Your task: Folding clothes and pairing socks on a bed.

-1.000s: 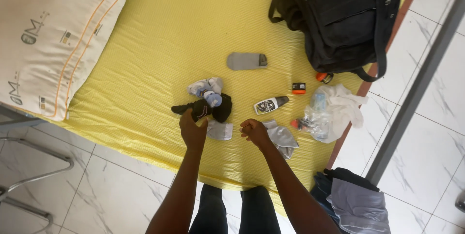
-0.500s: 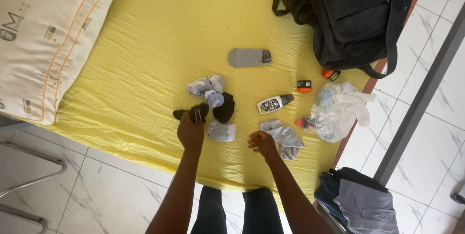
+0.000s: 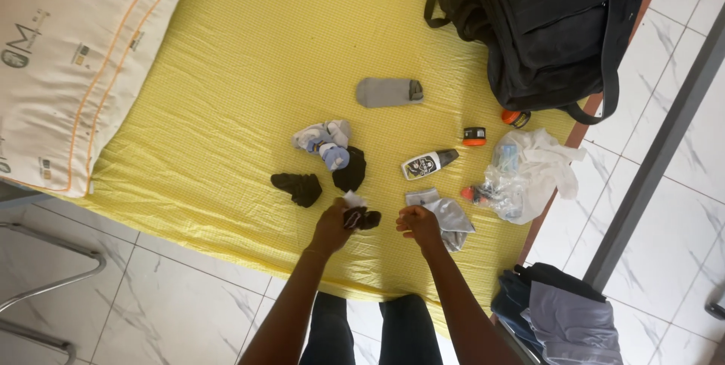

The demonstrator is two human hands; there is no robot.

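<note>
Gripping a small dark sock (image 3: 362, 218) low in the frame's centre, left hand (image 3: 332, 227) curled shut around it, a scrap of white cloth showing just above the fingers. Right hand (image 3: 418, 224) just to the right of the sock, loosely closed with fingers curled in; whether anything is held there, cannot tell. Touching or overlapping a grey garment (image 3: 447, 218) that lies flat on the yellow bed sheet (image 3: 242, 48).

Left of the hands, apart from them: a bunched black sock (image 3: 299, 187). Above, near the middle: a blue-and-white sock bundle (image 3: 323, 139) touching another black piece (image 3: 351, 171). Higher up, alone: a grey sock (image 3: 387, 92). Right of centre: a small black-and-white bottle (image 3: 427, 163) lying on its side, a little black jar with an orange band (image 3: 474, 135), and a clear plastic bag with white cloth (image 3: 525, 169) at the bed's right edge. Upper right: a black backpack (image 3: 544, 21). Upper left: a white pillow (image 3: 68, 55). Lower right, off the bed: folded dark and grey clothes (image 3: 563, 316) over white tiled floor (image 3: 174, 312).
</note>
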